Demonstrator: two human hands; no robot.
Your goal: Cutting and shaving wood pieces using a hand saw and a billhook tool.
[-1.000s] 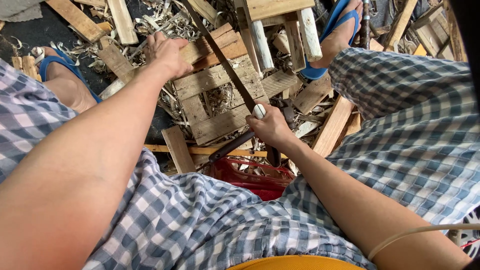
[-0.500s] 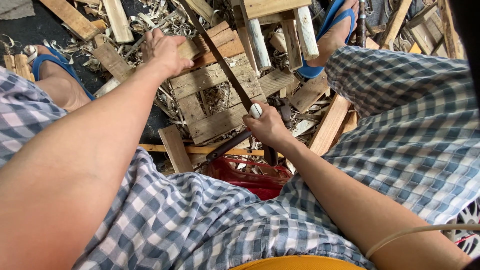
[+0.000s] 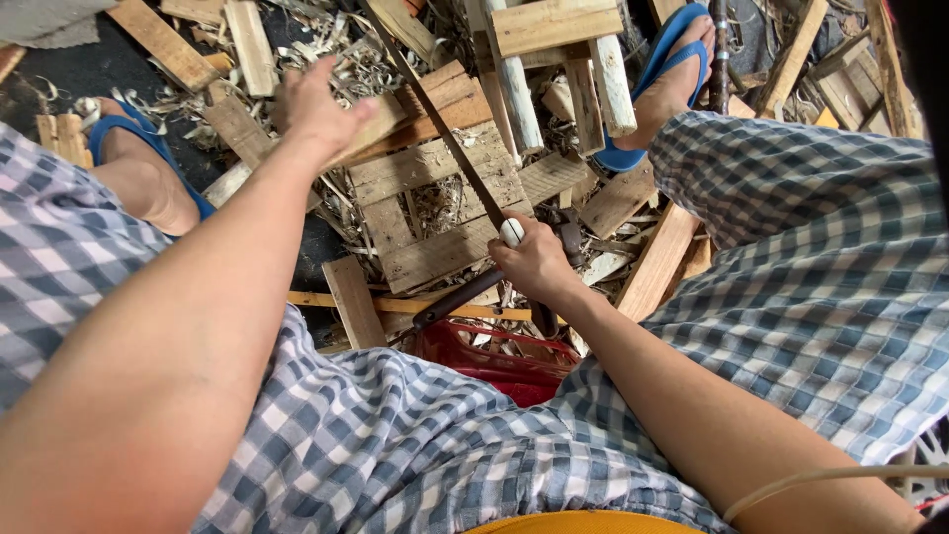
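Blade (image 3: 445, 133) of the long tool, gripped in the closed right hand (image 3: 534, 262), could slip toward the open left hand (image 3: 316, 109), seemingly steadying the slatted wooden piece (image 3: 435, 198).

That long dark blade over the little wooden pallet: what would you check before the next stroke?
1. Right hand closed on the handle of the long blade: ok.
2. Left hand pressing down on the pallet: ok.
3. Left fingers apart from the blade: ok.
4. Feet in blue sandals away from the blade: ok.
5. Pallet lying steady on loose scraps and shavings: cannot tell.
6. Blade edge sharpness: cannot tell.
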